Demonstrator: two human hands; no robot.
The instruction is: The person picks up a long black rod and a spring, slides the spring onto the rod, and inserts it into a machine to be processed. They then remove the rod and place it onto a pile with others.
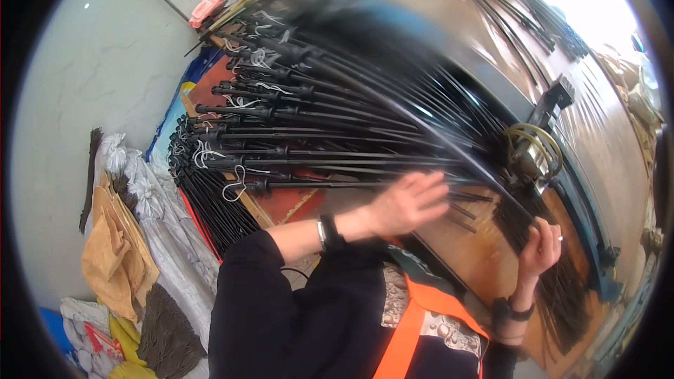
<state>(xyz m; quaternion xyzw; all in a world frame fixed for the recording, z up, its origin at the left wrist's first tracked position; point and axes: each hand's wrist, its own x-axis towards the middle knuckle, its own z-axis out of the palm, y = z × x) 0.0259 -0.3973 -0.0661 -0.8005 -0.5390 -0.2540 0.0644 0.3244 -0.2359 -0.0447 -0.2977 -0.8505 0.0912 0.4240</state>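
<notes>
My left hand (408, 205) hovers palm down with its fingers spread, holding nothing, near the ends of several thin black rods. At the right, my right hand (540, 247) is closed, thumb and fingers pinching the end of a long, dark, thin-ribbed piece that looks like an umbrella frame (484, 172). It slants up and left past a metal bench machine (530, 161) ringed by yellow tubing. Motion smears its far end. Left of the machine lies a fanned pile of black umbrella frames (281, 151), several with white cord loops at their ends.
A bundle of black rods (569, 302) lies beside my right wrist. More rods (516, 28) rest on the far tabletop. Silvery sacks (165, 217), brown paper (112, 253) and a dark rod bundle (172, 333) lie at the left. A pink object (205, 11) sits at the table corner.
</notes>
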